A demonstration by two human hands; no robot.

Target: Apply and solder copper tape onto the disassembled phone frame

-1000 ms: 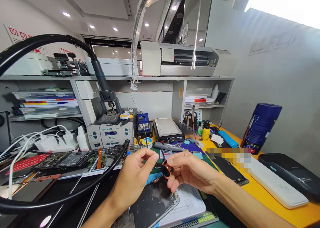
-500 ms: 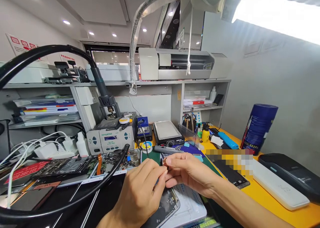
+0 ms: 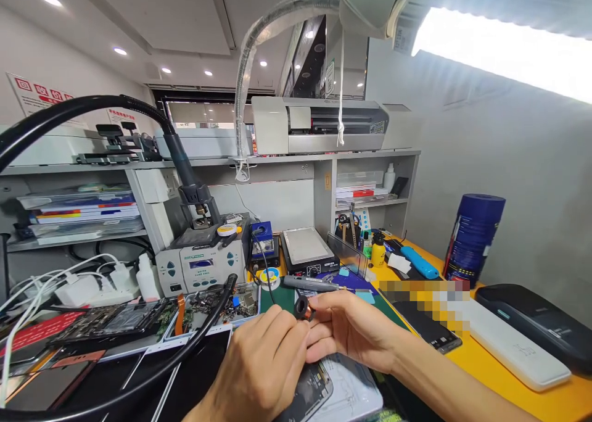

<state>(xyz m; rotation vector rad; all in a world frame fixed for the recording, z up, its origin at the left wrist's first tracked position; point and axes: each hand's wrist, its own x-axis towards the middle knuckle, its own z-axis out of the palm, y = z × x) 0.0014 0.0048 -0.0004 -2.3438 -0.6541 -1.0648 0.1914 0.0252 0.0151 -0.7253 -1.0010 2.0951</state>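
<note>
A small black spool wound with copper-coloured wire (image 3: 303,308) is pinched between the thumb and fingers of my right hand (image 3: 340,323), its round flange with a centre hole facing up. My left hand (image 3: 261,363) is closed right beside it, fingertips pressed together near the spool's lower edge. What those fingers hold, if anything, is hidden behind the knuckles. Below both hands lies an opened phone (image 3: 314,385), partly covered by my left hand. It rests on a white tray-like sheet (image 3: 358,388) with printed lines.
A grey rework station (image 3: 201,264) stands left of centre, its black hose (image 3: 198,332) looping across the bench. Phone boards and parts (image 3: 124,323) lie at left. Behind my hands are a hot plate (image 3: 305,252) and a solder reel (image 3: 269,278). A white power bank (image 3: 518,348) lies right.
The spool has turned so that its round end now faces the camera. Both hands stay close together in nearly the same place. The camera view has shifted slightly.
</note>
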